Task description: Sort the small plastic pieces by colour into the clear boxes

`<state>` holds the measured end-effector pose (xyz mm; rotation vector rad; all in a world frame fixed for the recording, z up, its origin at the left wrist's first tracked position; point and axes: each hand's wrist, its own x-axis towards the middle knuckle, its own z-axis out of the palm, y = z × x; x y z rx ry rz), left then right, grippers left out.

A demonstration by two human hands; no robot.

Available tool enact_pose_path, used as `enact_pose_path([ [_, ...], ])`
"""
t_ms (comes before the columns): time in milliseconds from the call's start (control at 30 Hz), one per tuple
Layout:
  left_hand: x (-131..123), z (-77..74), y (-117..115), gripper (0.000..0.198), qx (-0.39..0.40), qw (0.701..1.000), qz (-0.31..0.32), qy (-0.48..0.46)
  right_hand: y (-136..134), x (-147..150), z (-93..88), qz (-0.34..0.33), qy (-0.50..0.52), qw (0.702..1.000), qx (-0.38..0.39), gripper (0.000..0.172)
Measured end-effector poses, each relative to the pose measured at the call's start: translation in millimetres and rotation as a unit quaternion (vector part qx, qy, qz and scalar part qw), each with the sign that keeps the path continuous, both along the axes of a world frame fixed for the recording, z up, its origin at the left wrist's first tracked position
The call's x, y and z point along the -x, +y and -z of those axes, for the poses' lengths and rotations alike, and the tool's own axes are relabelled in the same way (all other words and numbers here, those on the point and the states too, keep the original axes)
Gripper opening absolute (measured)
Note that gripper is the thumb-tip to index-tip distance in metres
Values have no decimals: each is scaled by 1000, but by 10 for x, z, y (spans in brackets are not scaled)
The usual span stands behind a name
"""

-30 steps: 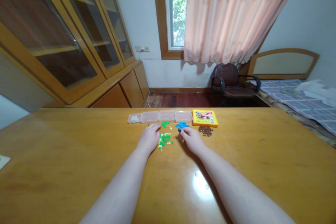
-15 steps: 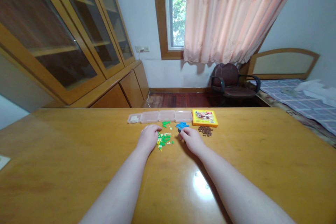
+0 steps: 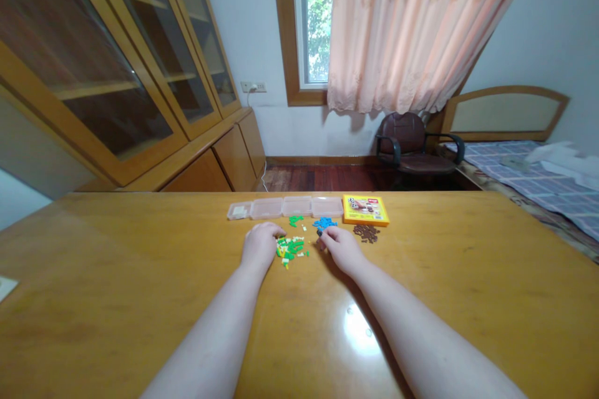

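Observation:
My left hand [image 3: 260, 248] rests at the left edge of a mixed pile of small green, white and yellow building bricks [image 3: 291, 248]. Its fingers reach loosely toward the pile, apart, and I see nothing in them. My right hand [image 3: 343, 249] is closed in a pinch on a small dark brick [image 3: 320, 232], just in front of a heap of blue bricks [image 3: 324, 223]. To that hand's right lies a heap of brown bricks [image 3: 366, 234]. A small group of green bricks [image 3: 295, 221] sits behind the mixed pile.
Several shallow clear plastic trays [image 3: 297, 206] stand in a row near the table's far edge. A yellow box [image 3: 365, 210] lies at their right end. Beyond the wooden table [image 3: 187, 299] are a chair [image 3: 406, 143], a bed [image 3: 552, 168] and a glass-door cabinet [image 3: 187, 118].
My left hand has shifted slightly left, uncovering more of the mixed pile's left side. My right hand stays in nearly the same spot, with the dark brick still pinched.

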<state>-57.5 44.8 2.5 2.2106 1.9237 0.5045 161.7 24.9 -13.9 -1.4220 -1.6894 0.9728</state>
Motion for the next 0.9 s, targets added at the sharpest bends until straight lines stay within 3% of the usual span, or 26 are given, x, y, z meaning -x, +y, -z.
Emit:
enact_pose_path([
  [133,39,6,-8,34,-7,1000,-3,31,-2,-4,-7,0,-7,1000,0,24],
  [300,67,4,4,35,-11,998,-68,-2,1,-5,7,0,-12,1000,1,25],
  [433,31,-4,7,35,-45,998,-44,-17,4,-4,17,1,-13,1000,-2,24],
  [633,68,22,16,20,-8,998,-64,10,-8,-3,-19,0,-7,1000,2,23],
  [900,89,20,-1,17,20,992,-91,84,-17,0,-47,-2,-2,1000,5,23],
])
